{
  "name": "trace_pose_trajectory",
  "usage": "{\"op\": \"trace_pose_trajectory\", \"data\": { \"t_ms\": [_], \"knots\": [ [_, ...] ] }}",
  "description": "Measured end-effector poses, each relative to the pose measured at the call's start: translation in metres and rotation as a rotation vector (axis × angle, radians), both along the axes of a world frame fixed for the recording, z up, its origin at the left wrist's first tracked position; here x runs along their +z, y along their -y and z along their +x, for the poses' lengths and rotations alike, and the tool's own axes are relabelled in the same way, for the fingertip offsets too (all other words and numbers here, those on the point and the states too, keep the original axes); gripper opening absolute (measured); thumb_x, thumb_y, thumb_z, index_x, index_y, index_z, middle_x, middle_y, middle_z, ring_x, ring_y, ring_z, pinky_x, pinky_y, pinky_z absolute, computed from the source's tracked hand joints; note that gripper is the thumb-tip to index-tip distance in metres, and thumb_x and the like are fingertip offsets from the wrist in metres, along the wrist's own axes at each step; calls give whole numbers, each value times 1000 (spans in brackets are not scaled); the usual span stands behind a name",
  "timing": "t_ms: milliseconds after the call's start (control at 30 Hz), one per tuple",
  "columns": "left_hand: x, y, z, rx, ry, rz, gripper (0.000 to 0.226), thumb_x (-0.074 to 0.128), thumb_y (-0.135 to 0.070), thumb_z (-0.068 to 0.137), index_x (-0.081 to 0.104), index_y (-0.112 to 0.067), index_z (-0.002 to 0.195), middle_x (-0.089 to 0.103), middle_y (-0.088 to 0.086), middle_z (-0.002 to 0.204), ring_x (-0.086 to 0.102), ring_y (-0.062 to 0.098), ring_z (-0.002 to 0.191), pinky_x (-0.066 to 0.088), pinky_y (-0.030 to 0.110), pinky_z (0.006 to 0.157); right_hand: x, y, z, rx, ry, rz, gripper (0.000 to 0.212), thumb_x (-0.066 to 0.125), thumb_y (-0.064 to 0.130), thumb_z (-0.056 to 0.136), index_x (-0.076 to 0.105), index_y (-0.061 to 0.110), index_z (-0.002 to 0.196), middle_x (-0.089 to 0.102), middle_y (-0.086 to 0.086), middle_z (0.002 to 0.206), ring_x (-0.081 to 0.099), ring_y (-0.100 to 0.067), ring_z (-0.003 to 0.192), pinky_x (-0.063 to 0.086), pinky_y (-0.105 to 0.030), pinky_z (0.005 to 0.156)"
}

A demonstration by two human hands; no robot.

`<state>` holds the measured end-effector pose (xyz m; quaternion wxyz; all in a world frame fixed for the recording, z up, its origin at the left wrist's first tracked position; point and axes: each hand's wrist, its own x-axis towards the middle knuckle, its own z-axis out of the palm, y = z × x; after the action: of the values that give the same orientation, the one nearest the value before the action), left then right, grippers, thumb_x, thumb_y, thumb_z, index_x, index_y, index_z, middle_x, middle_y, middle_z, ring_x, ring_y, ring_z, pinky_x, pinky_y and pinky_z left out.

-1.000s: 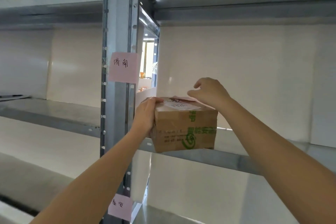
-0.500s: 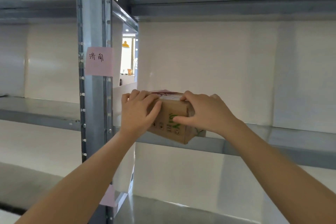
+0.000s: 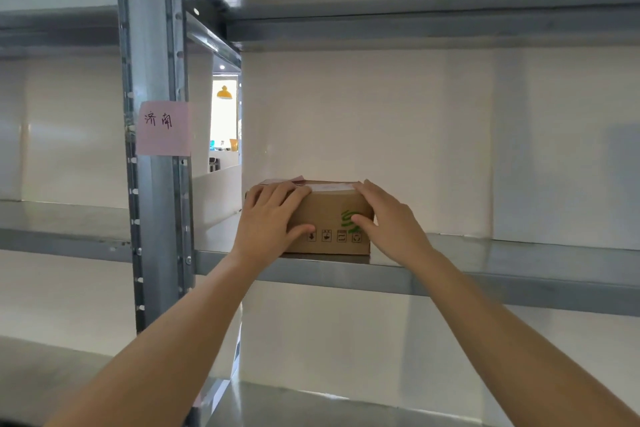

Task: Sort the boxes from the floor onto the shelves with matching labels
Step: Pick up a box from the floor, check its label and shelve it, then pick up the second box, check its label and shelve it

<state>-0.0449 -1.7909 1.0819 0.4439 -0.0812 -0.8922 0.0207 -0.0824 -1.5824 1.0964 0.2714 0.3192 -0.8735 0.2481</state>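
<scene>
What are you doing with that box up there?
A person is setting a small cardboard box on a metal shelf. The left hand and right hand press against its two ends, and the box sits flat on the shelf. A pink label is stuck on the post beside it.

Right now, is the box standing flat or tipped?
Flat: the cardboard box sits level on the metal shelf, its bottom edge along the surface.

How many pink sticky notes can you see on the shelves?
1. The pink note is stuck on the metal post, left of the cardboard box. A pinkish scrap low on that post may be another; it's mostly hidden.
</scene>
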Motion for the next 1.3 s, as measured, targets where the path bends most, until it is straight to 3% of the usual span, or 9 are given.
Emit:
{"op": "trace_pose_trajectory", "data": {
  "t_ms": [233, 433, 567, 733, 1000, 1200, 1300],
  "knots": [
    [5, 15, -8, 20, 23, -66, 60, 43, -55, 77, 55, -17, 121, 62, 4, 123, 59, 31, 108, 27, 33, 95, -8, 13, -7, -62, -14, -17, 58, 51, 31, 93, 29, 23, 146, 36, -2, 152, 45, -25, 129, 38, -47, 105],
    [12, 10, 0, -38, 47, 56, 71, 28, -59, 75, 46, -22, 133, 54, 1, 135, 47, 25, 123, 28, 39, 106, 4, 12, 6, 9, 147, -157, 63, 50, 39, 94, 21, 30, 149, 16, 2, 161, 19, -18, 147, 20, -48, 117],
    [22, -5, 7, -25, 22, 111, 77, 25, -61, 73, 43, -20, 136, 48, 5, 141, 40, 25, 131, 25, 40, 108, 20, -8, 24, -34, 1, -160, 64, 48, 44, 94, 20, 31, 150, 14, 4, 161, 14, -14, 148, 15, -40, 116],
    [30, -44, 15, -27, 29, 87, 72, 32, -59, 81, 32, -22, 143, 29, 6, 154, 23, 26, 142, 14, 45, 115, 24, -52, 43, -186, -193, -63, 71, 51, 53, 89, 22, 31, 149, 16, 1, 161, 12, -16, 149, 16, -44, 118],
    [28, -167, 26, -129, 91, 51, 65, 41, -53, 90, 26, -25, 146, 16, 2, 158, 12, 21, 146, 7, 40, 116, 19, -178, 88, -454, -267, 27, 74, 50, 59, 86, 20, 33, 149, 12, 3, 162, 9, -15, 149, 11, -44, 118],
    [10, -302, 50, -326, 112, 59, 74, 31, -62, 81, 34, -22, 143, 25, 4, 156, 20, 22, 144, 11, 39, 115, -2, -312, 144, -598, -213, 55, 73, 52, 55, 87, 21, 33, 149, 14, 3, 162, 10, -14, 149, 8, -41, 117],
    [2, -378, 63, -427, 143, 60, 72, 36, -60, 84, 29, -23, 145, 22, 3, 157, 18, 21, 144, 9, 38, 115, -12, -385, 180, -697, -205, 57, 72, 52, 54, 87, 23, 32, 149, 16, 2, 161, 12, -15, 149, 8, -41, 117]
  ]
}}
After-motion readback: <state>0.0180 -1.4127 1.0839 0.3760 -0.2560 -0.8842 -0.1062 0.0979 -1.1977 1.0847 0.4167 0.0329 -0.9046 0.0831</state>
